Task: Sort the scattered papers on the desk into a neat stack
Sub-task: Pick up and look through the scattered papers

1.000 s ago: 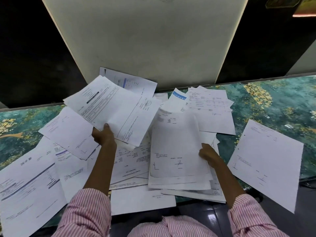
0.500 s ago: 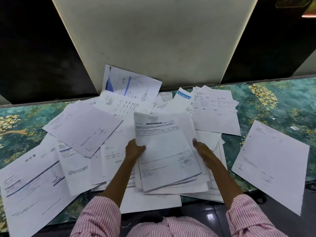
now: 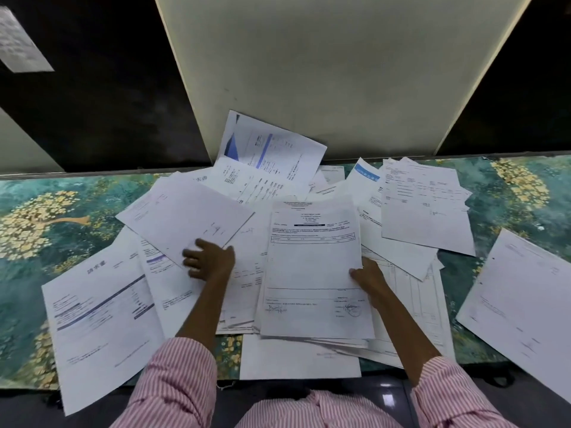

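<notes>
Many white printed papers lie scattered over the desk [image 3: 46, 193], which has a green floral cover. A rough stack [image 3: 312, 273] sits in the middle, topped by a form with a table and stamps. My right hand [image 3: 370, 281] grips the stack's right edge, thumb on the top sheet. My left hand [image 3: 210, 261] is to the left of the stack. Its fingers lie over the near corner of a tilted, mostly blank sheet [image 3: 188, 217], and the thumb is past the sheet's edge.
More loose sheets lie around: a large blue-lined invoice [image 3: 102, 316] at the near left, a sheet [image 3: 522, 304] at the far right, a pile [image 3: 423, 205] at the back right, and a blue-printed page [image 3: 272, 146] leaning on the white panel [image 3: 324, 72] behind the desk.
My left hand has laid its sheet on the middle stack and moved left onto the tilted sheet. My right hand stays at the stack's right edge.
</notes>
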